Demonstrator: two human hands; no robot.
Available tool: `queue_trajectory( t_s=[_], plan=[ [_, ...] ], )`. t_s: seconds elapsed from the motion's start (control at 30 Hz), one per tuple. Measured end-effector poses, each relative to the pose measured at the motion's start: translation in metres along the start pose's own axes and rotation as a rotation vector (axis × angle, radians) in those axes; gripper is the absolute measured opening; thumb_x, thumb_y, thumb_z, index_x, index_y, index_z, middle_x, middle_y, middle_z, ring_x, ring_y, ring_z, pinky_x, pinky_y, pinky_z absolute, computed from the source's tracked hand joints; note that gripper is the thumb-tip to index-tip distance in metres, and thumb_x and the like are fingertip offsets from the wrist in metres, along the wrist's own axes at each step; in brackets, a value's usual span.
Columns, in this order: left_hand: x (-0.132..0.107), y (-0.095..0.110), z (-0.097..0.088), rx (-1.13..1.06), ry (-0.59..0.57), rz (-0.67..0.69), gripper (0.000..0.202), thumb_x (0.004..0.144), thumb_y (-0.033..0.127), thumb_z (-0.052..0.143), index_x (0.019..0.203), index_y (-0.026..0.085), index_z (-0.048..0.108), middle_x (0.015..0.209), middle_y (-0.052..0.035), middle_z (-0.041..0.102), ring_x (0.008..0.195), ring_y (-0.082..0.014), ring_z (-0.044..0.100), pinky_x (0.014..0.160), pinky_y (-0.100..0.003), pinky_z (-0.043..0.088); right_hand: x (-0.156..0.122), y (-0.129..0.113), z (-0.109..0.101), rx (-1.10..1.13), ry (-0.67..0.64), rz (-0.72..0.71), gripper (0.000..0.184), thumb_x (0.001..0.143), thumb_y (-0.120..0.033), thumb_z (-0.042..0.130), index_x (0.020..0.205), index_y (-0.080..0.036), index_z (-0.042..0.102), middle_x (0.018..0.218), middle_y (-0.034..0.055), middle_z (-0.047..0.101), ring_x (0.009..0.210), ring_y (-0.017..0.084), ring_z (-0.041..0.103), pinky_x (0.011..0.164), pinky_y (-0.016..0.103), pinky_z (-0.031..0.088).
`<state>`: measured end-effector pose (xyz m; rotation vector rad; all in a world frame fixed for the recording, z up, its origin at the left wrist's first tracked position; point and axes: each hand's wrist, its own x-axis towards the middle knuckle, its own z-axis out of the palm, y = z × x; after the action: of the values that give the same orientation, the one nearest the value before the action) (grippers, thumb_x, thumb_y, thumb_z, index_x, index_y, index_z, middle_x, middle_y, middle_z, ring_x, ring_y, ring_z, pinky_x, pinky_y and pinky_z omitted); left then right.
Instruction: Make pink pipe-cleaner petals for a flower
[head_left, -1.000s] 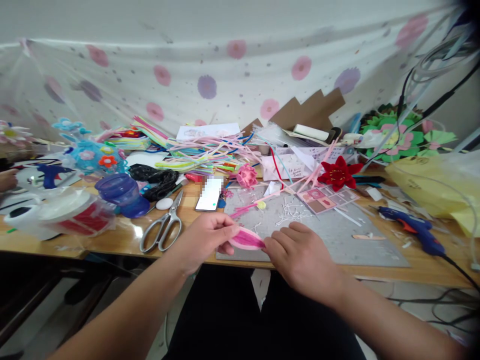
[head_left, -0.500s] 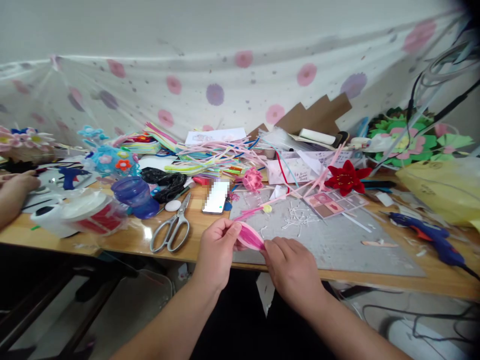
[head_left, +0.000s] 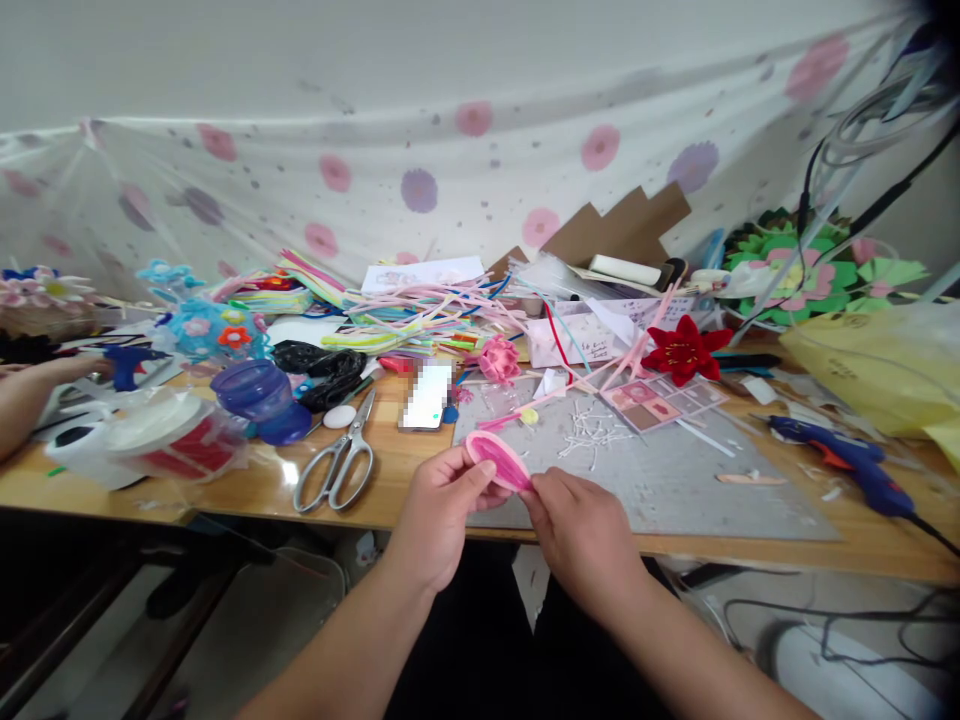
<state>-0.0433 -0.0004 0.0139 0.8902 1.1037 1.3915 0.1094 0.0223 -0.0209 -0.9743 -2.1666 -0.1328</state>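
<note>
Near mat [head_left: 720, 500] | left fingers [head_left: 472, 484] pinch pink petal [head_left: 501, 458] | right fingers [head_left: 553, 494] pinch tip

1 left hand [head_left: 435, 515] and 1 right hand [head_left: 589, 530] share 1 petal [head_left: 499, 460] at their fingers [head_left: 475, 484]. Left of these fingers are 1 pair of scissors [head_left: 348, 443], 1 white disc [head_left: 340, 416], 1 purple jar [head_left: 255, 395] and 1 black bag [head_left: 330, 375]. Glue guns number 2: 1 blue gun [head_left: 847, 460] well right of the fingers, 1 smaller gun [head_left: 127, 367] far left of them, near 1 co-worker's hand [head_left: 56, 378]. Beyond the fingers lie 1 phone [head_left: 431, 400], 1 pink flower [head_left: 499, 360], 1 red flower [head_left: 682, 352], 1 palette [head_left: 660, 403] and 1 yellow dot [head_left: 529, 416]. The white sticks [head_left: 592, 432] and pipe cleaners [head_left: 442, 300] there overlap too much to count.
</note>
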Motion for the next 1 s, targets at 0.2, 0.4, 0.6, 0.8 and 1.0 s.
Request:
queue_trajectory(
  t_s=[0.2, 0.4, 0.6, 0.8, 1.0],
  plan=[
    [0.002, 0.010, -0.009, 0.029, -0.114, -0.012, 0.012, 0.080, 0.024, 0.067, 0.080, 0.012, 0.069, 0.074, -0.0047, 0.068, 0.069, -0.0140, 0.060, 0.071, -0.029, 0.052, 0.000, -0.005, -0.004, 0.387, -0.088, 0.137, 0.030, 0.097, -0.025, 0.039, 0.071, -0.017, 0.052, 0.063, -0.0002, 0.053, 0.054, 0.013, 0.050, 0.052, 0.022, 0.034],
    [-0.007, -0.007, 0.012, -0.057, -0.004, 0.060, 0.012, 0.079, 0.026, 0.069, 0.084, 0.016, 0.072, 0.080, -0.0028, 0.070, 0.078, -0.0152, 0.062, 0.080, -0.030, 0.050, 0.002, -0.011, -0.001, 0.546, 0.021, 0.239, 0.028, 0.094, -0.022, 0.044, 0.067, -0.018, 0.052, 0.057, -0.0017, 0.051, 0.052, 0.012, 0.050, 0.050, 0.020, 0.038],
    [-0.013, -0.028, 0.033, -0.181, 0.090, -0.040, 0.022, 0.074, 0.031, 0.072, 0.089, 0.015, 0.075, 0.090, -0.0084, 0.074, 0.098, -0.0221, 0.063, 0.094, -0.034, 0.044, -0.003, -0.017, 0.006, 0.513, 0.075, 0.252, 0.023, 0.092, -0.018, 0.041, 0.073, -0.017, 0.055, 0.065, 0.0023, 0.059, 0.056, 0.014, 0.055, 0.052, 0.022, 0.042],
    [-0.010, -0.018, 0.014, 0.011, -0.031, -0.061, 0.020, 0.079, 0.031, 0.066, 0.082, 0.012, 0.073, 0.083, -0.0104, 0.074, 0.081, -0.0238, 0.067, 0.072, -0.034, 0.052, 0.003, 0.005, -0.020, 0.575, 0.086, 0.235, 0.013, 0.090, -0.023, 0.053, 0.087, -0.018, 0.064, 0.079, 0.0039, 0.066, 0.073, 0.017, 0.061, 0.067, 0.028, 0.047],
    [-0.017, -0.008, 0.013, 0.264, -0.199, -0.143, 0.022, 0.083, 0.030, 0.060, 0.073, 0.012, 0.068, 0.068, -0.0067, 0.072, 0.063, -0.0168, 0.064, 0.061, -0.026, 0.049, 0.020, 0.010, -0.025, 0.841, -0.095, 0.439, 0.015, 0.084, -0.023, 0.055, 0.072, -0.017, 0.061, 0.063, -0.0007, 0.061, 0.057, 0.012, 0.056, 0.053, 0.021, 0.044]
  ],
)
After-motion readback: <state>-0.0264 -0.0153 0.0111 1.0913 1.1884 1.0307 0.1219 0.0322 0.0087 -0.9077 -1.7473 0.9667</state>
